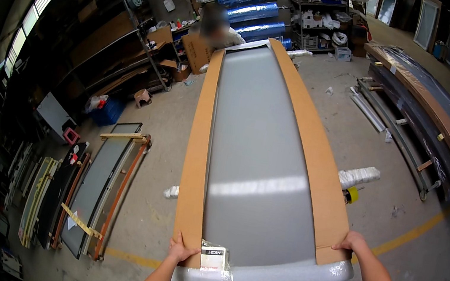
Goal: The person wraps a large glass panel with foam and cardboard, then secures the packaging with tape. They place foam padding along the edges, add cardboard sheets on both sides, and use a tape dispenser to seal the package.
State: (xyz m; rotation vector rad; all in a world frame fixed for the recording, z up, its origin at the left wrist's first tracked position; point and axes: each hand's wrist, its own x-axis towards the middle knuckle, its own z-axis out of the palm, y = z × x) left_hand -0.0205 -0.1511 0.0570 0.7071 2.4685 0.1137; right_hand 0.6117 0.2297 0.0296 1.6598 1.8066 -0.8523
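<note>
Lengthwise, grey panel [263, 147] is laid away from both sets of fingers, lower to upper centre; left cardboard strip [200, 148] is touched by left hand [182, 249], thumb spread, right cardboard strip [319, 151] by right hand [349, 241], half-curled; firm grip cannot be told.

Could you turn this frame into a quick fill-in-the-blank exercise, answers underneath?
1. The left hand touches the cardboard strip along the ____ side of the grey panel.
2. Of its near and far ends, the other strip has the right hand at the ____ one.
3. The floor line is coloured ____.

Missing words: left; near; yellow.
</note>
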